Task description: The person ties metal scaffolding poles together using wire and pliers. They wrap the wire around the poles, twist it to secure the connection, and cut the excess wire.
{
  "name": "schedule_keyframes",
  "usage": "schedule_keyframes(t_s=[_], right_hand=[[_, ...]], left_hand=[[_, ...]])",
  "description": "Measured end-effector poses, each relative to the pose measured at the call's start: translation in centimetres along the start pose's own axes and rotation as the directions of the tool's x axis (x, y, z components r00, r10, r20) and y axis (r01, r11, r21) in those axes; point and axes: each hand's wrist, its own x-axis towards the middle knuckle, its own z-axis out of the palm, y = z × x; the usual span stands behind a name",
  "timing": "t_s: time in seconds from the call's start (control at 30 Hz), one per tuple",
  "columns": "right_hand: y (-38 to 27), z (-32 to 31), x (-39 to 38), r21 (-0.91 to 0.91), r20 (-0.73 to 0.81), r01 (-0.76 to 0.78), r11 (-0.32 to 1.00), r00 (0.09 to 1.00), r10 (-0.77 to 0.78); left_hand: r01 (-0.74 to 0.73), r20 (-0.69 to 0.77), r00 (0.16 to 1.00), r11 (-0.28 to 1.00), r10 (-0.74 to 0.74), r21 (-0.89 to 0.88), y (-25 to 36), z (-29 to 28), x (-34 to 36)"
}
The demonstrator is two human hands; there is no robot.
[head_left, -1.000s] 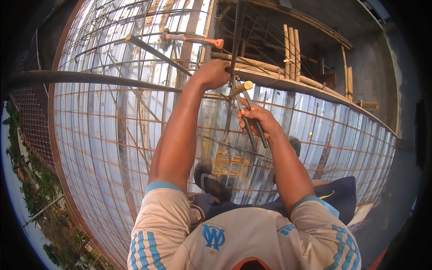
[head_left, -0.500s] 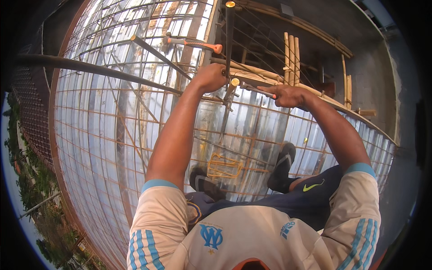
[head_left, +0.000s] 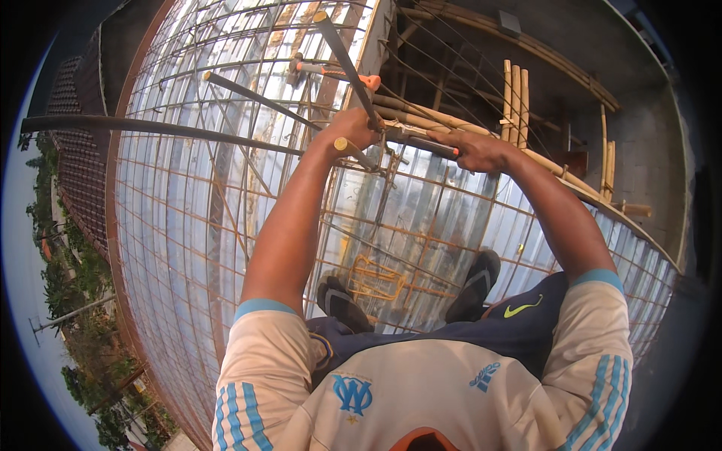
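My left hand [head_left: 353, 129] is closed around the lower part of a dark steel bar [head_left: 342, 56] with a yellow-tipped end. In my right hand [head_left: 481, 152] is a pair of pincers [head_left: 429, 142] with dark handles and an orange tip; the jaws are at the bar joint beside my left hand. Just below my left hand a shorter yellow-tipped bar [head_left: 357, 154] sticks up toward me. A claw hammer [head_left: 331, 71] with an orange and black handle lies beyond my left hand. What the pincers' jaws grip is too small to make out.
Rusty steel mesh [head_left: 421, 233] covers shiny corrugated metal sheets [head_left: 173, 248] under my feet. Long dark bars [head_left: 165, 129] jut out to the left. A bundle of yellow wire [head_left: 376, 278] lies between my shoes. Bamboo poles [head_left: 515, 105] edge a dark opening at the upper right.
The upright bar in my left hand and the shorter bar have tilted left. My right hand has brought the pincers closer to the left hand, up to the bar joint. The view has shifted slightly.
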Motion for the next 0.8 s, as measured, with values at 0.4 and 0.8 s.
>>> schedule_keyframes(t_s=[0.4,0.8], right_hand=[[-0.3,0.2,2.4,-0.063,0.042,0.015,0.998,0.999,-0.012],[-4.6,-4.1,2.2,-0.265,0.017,-0.074,0.961,0.997,0.081]], left_hand=[[-0.077,-0.095,0.993,0.997,0.074,-0.031,-0.2,0.4,-0.3],[-0.017,0.021,1.0,1.0,0.017,-0.003,-0.8,0.0,0.1]])
